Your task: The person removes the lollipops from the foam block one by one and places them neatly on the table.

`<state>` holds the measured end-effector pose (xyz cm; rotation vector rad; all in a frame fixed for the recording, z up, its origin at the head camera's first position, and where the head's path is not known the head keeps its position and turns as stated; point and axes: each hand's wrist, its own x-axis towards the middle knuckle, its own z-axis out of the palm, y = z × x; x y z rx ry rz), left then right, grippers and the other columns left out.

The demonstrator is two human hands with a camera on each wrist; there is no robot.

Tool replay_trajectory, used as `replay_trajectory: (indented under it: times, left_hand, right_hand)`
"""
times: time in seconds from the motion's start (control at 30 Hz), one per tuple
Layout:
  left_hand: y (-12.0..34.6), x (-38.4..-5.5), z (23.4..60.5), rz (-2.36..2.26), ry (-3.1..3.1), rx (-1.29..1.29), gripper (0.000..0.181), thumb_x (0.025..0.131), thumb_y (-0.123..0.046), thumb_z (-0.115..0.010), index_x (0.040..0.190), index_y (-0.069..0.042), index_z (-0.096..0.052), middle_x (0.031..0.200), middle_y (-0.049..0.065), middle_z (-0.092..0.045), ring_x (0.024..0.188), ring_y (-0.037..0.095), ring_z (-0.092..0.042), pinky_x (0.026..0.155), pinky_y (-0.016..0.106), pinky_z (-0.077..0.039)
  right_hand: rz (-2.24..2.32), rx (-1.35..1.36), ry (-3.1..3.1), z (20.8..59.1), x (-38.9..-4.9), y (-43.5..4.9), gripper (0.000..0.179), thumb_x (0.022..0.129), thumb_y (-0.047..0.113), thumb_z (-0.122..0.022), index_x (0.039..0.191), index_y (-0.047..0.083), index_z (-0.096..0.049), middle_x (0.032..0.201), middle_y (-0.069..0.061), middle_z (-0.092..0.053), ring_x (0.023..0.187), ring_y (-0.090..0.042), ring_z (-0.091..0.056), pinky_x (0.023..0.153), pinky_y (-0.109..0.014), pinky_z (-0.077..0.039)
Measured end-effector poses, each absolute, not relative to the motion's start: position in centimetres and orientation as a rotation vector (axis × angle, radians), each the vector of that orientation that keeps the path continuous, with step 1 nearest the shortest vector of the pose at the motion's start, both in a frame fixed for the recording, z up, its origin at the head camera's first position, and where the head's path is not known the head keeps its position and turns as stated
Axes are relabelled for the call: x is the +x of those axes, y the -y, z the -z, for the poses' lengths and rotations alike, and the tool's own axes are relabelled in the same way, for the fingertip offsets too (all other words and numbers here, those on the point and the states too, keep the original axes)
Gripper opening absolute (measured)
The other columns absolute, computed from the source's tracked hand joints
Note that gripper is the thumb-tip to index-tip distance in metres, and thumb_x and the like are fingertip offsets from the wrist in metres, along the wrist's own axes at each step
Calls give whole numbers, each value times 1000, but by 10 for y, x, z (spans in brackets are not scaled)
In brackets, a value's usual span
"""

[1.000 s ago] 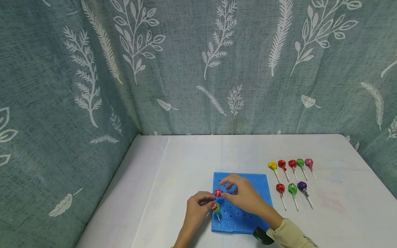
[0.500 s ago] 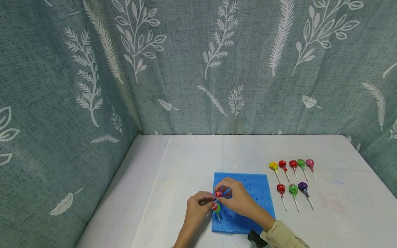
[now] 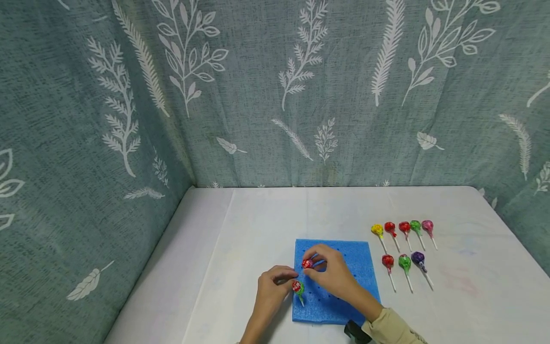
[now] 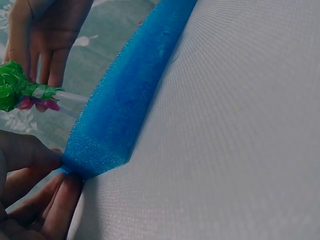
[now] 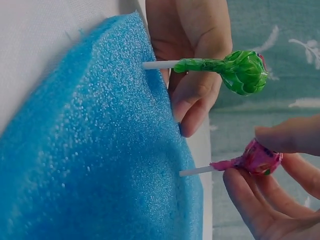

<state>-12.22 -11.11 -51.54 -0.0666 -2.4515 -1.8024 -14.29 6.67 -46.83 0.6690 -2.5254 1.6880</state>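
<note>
A blue foam block [image 3: 331, 313] with small holes lies on the table. My left hand [image 3: 272, 286] pinches its left edge between thumb and fingers, as the left wrist view shows at the foam corner [image 4: 107, 145]. Close to that hand, a green lollipop [image 5: 245, 72] stands with its white stick in the foam; its top is red in the head view. Behind it a pink-red lollipop [image 5: 260, 159] also has its stick end at the foam surface. My right hand [image 3: 337, 272] holds this lollipop's wrapped head between thumb and fingers. The fingers partly cover the head.
To the right, two rows of lollipops lie on the white table [image 3: 240, 229], among them a yellow one [image 3: 377, 230], a purple one [image 3: 418, 258] and several red and green ones. A green-grey leaf-patterned curtain [image 3: 258, 95] hangs behind and on the left.
My right hand's fingers have come together round the pink-red lollipop's head. Since then the head has shifted slightly right and away with the hand. My left hand has stayed put.
</note>
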Motion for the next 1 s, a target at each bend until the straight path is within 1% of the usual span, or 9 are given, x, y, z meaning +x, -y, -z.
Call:
replay_trajectory:
  times: [0.07,0.23,0.33,0.43,0.57,0.67,0.83,1.0]
  left_hand:
    - [111,-123,517,1807,2444,-74,20,73,7,-68,85,-7,-75,93,2,-68,88,16,-65,81,26,-53]
    - [110,-122,515,1815,2432,-83,20,73,8,-68,86,-5,-75,93,5,-68,88,17,-65,80,26,-53]
    - [109,-119,505,1832,2417,-98,18,73,11,-67,86,0,-74,93,10,-68,89,23,-65,80,29,-54]
    - [107,-114,492,1852,2410,-98,17,73,12,-66,86,4,-73,93,14,-68,89,27,-65,80,31,-54]
    - [109,-118,505,1847,2416,-85,17,73,9,-68,85,-2,-74,92,7,-69,87,20,-66,78,26,-53]
    - [111,-123,519,1846,2424,-63,18,73,6,-70,84,-7,-75,92,1,-68,86,15,-65,77,22,-52]
    - [110,-123,519,1854,2430,-45,17,73,6,-71,84,-7,-75,93,3,-68,86,15,-65,77,23,-52]
    - [109,-120,510,1830,2424,-57,17,73,9,-70,85,-3,-74,94,7,-69,87,19,-65,80,25,-53]
  right_hand:
    - [-1710,649,2494,469,-143,-66,22,79,-2,-73,97,4,-63,94,-4,-61,85,-22,-64,70,-26,-55]
    - [-1768,650,2347,470,-144,-67,24,77,-4,-73,98,2,-63,94,-8,-61,84,-26,-64,70,-32,-57]
    - [-1749,651,2293,467,-144,-68,25,77,-4,-73,99,5,-64,92,-5,-60,83,-21,-64,70,-31,-57]
    - [-1738,642,2279,461,-143,-72,25,78,-1,-73,98,10,-64,92,-1,-59,82,-16,-63,71,-27,-56]
    - [-1734,637,2257,452,-140,-77,23,79,1,-74,98,11,-65,92,-2,-60,82,-18,-63,71,-28,-56]
    - [-1687,644,2238,441,-136,-81,23,78,-4,-73,98,5,-64,92,-8,-61,81,-24,-64,70,-31,-57]
    - [-1624,603,2257,417,-126,-89,24,76,-10,-71,96,-1,-63,90,-15,-61,80,-30,-63,70,-38,-57]
    - [-1592,536,2280,411,-125,-102,25,76,-9,-72,98,0,-64,92,-15,-61,82,-30,-63,71,-35,-57]
